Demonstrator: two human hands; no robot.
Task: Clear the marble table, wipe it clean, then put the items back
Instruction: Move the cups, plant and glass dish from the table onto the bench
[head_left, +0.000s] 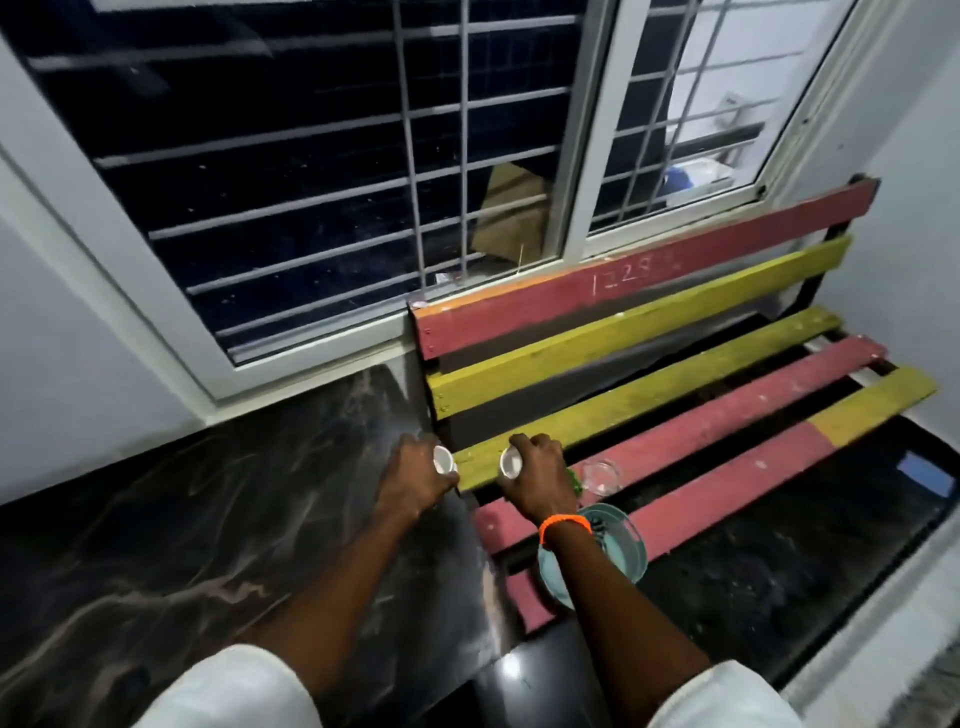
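My left hand (415, 480) grips a small white cup (443, 459) over the right edge of the dark marble table (208, 519). A second small white cup (510, 462) is held in my right hand (540, 480), just above the left end of the slatted bench (727, 415). Both cups tilt with their mouths toward the camera. On the bench slats stand a clear glass bowl (600, 475) and a pale teal bowl (623, 545), partly hidden by my right wrist with its orange band. Something green (574, 480) shows beside my right hand.
The red and yellow bench stands against the wall at the right, touching the table's end. A barred window (363, 182) runs behind both. A dark glossy floor (779, 571) lies beneath the bench. White walls close in left and right.
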